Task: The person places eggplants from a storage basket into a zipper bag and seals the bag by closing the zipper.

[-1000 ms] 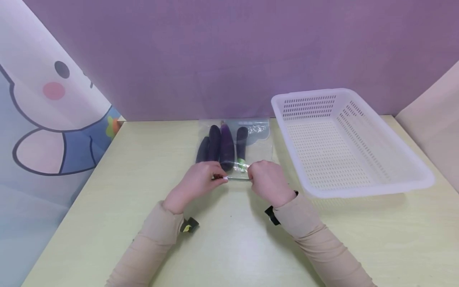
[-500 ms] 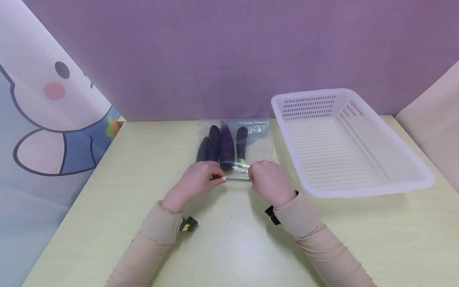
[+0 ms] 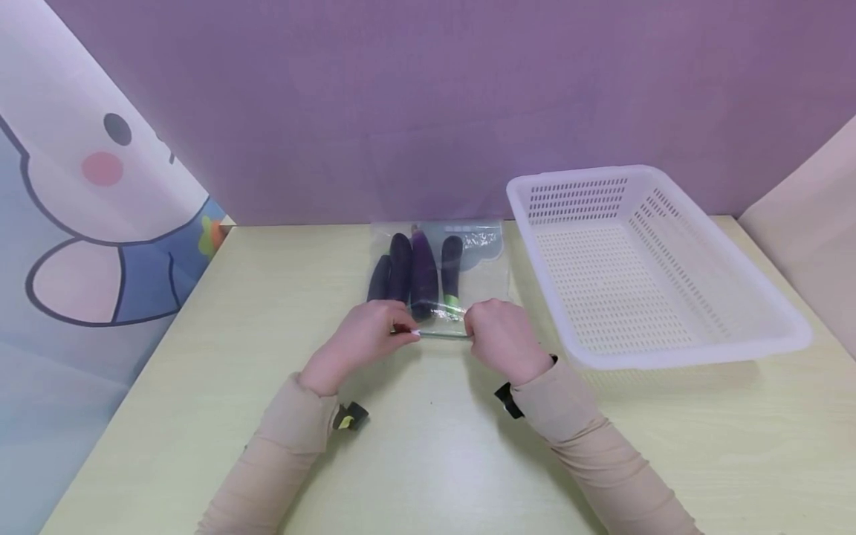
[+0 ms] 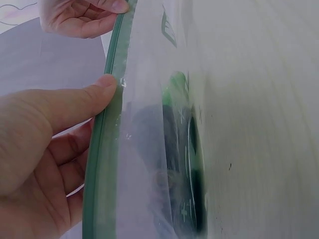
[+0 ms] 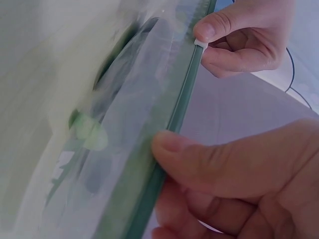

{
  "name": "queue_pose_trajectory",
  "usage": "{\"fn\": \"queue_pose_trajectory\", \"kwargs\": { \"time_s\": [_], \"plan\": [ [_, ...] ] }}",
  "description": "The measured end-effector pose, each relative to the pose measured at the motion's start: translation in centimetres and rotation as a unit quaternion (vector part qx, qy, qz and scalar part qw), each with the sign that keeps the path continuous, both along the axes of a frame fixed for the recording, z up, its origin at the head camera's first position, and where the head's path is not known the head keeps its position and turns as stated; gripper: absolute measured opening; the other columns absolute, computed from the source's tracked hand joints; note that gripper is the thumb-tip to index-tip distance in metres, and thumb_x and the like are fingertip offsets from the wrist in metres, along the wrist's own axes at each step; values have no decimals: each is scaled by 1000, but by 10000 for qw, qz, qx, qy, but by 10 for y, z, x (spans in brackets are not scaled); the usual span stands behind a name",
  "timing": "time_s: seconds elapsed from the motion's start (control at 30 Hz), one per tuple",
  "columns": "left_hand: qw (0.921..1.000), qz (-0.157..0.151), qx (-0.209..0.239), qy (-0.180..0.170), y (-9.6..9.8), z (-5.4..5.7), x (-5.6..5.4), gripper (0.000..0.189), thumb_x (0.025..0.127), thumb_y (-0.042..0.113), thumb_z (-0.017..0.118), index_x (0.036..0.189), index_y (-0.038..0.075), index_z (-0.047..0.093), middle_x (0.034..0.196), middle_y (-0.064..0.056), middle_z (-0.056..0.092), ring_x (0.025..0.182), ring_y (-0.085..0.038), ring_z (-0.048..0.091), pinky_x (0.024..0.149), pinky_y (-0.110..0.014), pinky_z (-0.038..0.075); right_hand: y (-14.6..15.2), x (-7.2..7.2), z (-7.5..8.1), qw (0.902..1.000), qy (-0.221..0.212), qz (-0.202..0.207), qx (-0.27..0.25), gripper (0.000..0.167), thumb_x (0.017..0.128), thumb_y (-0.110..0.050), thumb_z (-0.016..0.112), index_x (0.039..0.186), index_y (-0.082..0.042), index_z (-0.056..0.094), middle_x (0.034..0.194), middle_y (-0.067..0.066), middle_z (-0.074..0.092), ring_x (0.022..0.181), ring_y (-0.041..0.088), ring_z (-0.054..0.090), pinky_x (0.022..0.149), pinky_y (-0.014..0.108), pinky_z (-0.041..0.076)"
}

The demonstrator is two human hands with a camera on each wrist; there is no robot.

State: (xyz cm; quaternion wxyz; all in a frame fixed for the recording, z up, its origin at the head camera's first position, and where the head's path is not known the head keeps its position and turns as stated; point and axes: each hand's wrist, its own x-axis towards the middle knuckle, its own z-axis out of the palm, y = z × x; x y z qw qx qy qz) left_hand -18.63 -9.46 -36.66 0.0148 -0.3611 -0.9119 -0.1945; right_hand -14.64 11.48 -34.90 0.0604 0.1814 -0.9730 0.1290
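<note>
A clear zip bag (image 3: 491, 279) lies flat near the table's back edge, with several dark purple eggplants (image 3: 424, 275) inside. One eggplant (image 3: 451, 260) sits apart, its green cap toward me. Along the bag's near side runs a green zip strip (image 4: 102, 124). My left hand (image 3: 364, 334) pinches a white zip slider (image 5: 200, 44) on that strip, left of the middle. Farther right, my right hand (image 3: 504, 338) grips the same strip between thumb and curled fingers, seen closely in the right wrist view. The left hand covers the bag's near left corner.
A white perforated plastic basket (image 3: 642, 282) stands on the table (image 3: 428, 461) to the right of the bag. Behind the table hangs a purple backdrop (image 3: 428, 111); a cartoon-printed cloth (image 3: 100, 260) covers the left side.
My left hand has slid slightly left along the zip strip with the white slider. The right hand holds its place, and the bag and eggplants stay nearly still.
</note>
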Motion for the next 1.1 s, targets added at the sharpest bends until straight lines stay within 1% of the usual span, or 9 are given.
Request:
{"fn": "queue_pose_trajectory", "kwargs": {
  "time_s": [0.17, 0.27, 0.4, 0.47, 0.6, 0.87, 1.1],
  "plan": [
    [9999, -53, -81, -26, 0, 0, -2, 10, 82, 18, 73, 89, 11, 75, 85, 2, 68, 75, -11, 63, 69, -28, 52, 1, 0, 0, 10000, 11, -24, 64, 41, 57, 12, 45, 50, -20, 20, 53, -6, 20, 53, 13, 23, 44, 25, 19],
    [9998, -36, -141, -145, -1, 0, -2, 9, 82, 18, 73, 88, 12, 75, 86, 2, 69, 76, -12, 63, 71, -29, 52, 1, 0, -1, 9999, -55, -27, 103, 41, 58, 12, 45, 50, -20, 21, 52, -6, 21, 53, 13, 24, 44, 24, 21],
    [9993, 1, -195, -325, -2, 0, -3, 9, 82, 17, 73, 89, 12, 75, 87, 2, 70, 76, -11, 63, 71, -28, 52, 1, 0, -2, 9997, -226, -20, 125, 41, 58, 12, 43, 51, -20, 19, 52, -7, 18, 53, 12, 22, 45, 24, 19],
    [9991, 22, -215, -367, -2, -1, -3, 9, 82, 17, 73, 89, 12, 75, 86, 2, 70, 75, -10, 62, 70, -28, 51, 1, 0, -2, 9996, -244, -2, 117, 41, 58, 13, 42, 51, -20, 18, 53, -7, 15, 53, 12, 20, 46, 24, 17],
    [9989, 51, -258, -389, -3, -1, -4, 9, 82, 18, 73, 89, 13, 75, 84, 3, 69, 73, -9, 60, 70, -28, 50, 2, 0, 0, 9996, -263, 4, 103, 41, 58, 13, 41, 52, -19, 18, 54, -7, 13, 53, 12, 18, 46, 24, 17],
    [9989, 52, -280, -384, -7, 0, -5, 9, 82, 18, 73, 88, 12, 75, 82, 3, 68, 71, -9, 59, 69, -28, 50, 1, -1, -1, 9991, -406, -47, 85, 40, 58, 13, 42, 52, -19, 18, 54, -6, 13, 53, 11, 18, 47, 24, 16],
    [9984, 127, -277, -482, -11, 0, -6, 8, 82, 18, 73, 88, 13, 75, 84, 3, 69, 73, -9, 60, 71, -29, 51, 1, -1, -2, 9987, -495, -17, 78, 40, 58, 13, 42, 52, -19, 19, 53, -6, 15, 53, 11, 18, 46, 23, 17]
  ]
}}
